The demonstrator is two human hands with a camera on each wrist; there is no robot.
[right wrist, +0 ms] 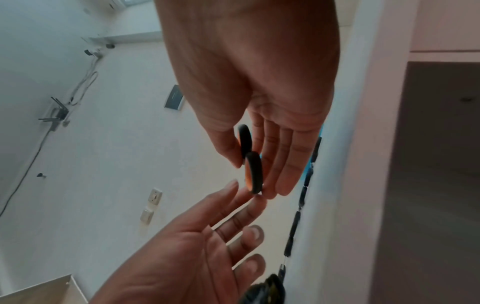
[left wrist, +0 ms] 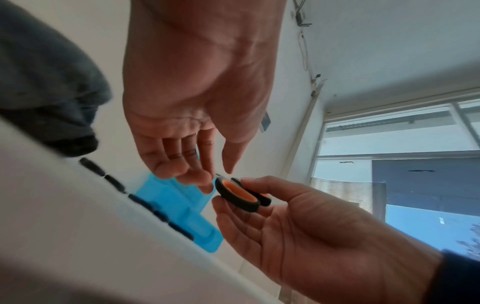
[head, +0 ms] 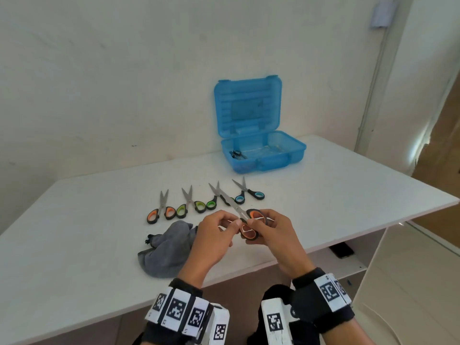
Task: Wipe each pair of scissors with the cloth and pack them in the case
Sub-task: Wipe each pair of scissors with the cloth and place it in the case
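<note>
Both hands hold one pair of orange-handled scissors (head: 245,220) just above the table's front edge, blades closed and pointing up and left. My right hand (head: 257,224) grips the handle loops (right wrist: 253,174), thumb on one side and fingers on the other. My left hand (head: 235,222) pinches the scissors by the handle with thumb and fingertips (left wrist: 197,179). The grey cloth (head: 166,247) lies crumpled on the table under my left wrist, held by neither hand. The blue case (head: 273,161) stands open at the back with a small black pair of scissors (head: 237,154) inside.
Several scissors lie in a row on the white table (head: 348,195) behind my hands: an orange pair (head: 161,211), a green pair (head: 191,206), another green pair (head: 215,199) and a blue pair (head: 249,192). The table's right edge drops off near the case.
</note>
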